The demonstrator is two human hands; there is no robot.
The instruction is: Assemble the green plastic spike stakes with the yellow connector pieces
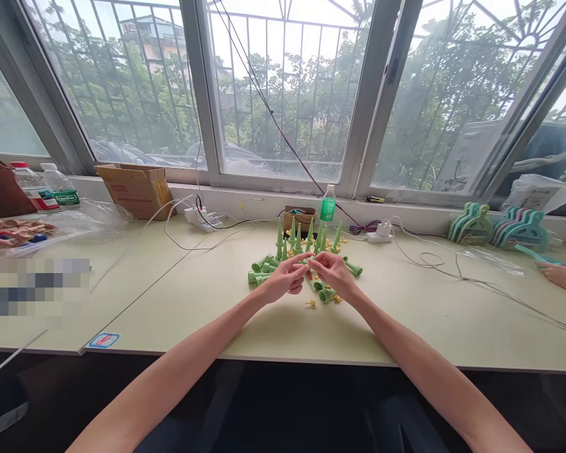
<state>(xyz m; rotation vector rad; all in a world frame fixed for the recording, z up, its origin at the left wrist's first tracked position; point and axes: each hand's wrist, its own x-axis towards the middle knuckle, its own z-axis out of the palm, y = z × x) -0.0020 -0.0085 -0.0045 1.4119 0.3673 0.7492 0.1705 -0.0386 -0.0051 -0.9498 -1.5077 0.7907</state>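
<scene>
My left hand (pixel 285 278) and my right hand (pixel 331 272) meet over the table, fingertips together. Both are closed in a pinch, the left index finger reaching across toward the right hand. A bit of green shows at the fingertips, but what they hold is too small and covered to make out. Behind them several green plastic cone spikes (pixel 280 241) stand upright, tips up. More green spikes lie on their sides at the left (pixel 263 264) and below my right hand, such as a hollow-ended spike (pixel 327 295). A small yellow plastic piece (pixel 310 304) lies in front of my hands.
Behind the spikes are a small cardboard box (pixel 299 219) and a green-labelled bottle (pixel 327 203). Power strips (pixel 202 218) and loose cables run along the back. Plastic hangers (pixel 519 230) stand at the right near another person's hand (pixel 562 277). A larger carton (pixel 136 192) stands back left.
</scene>
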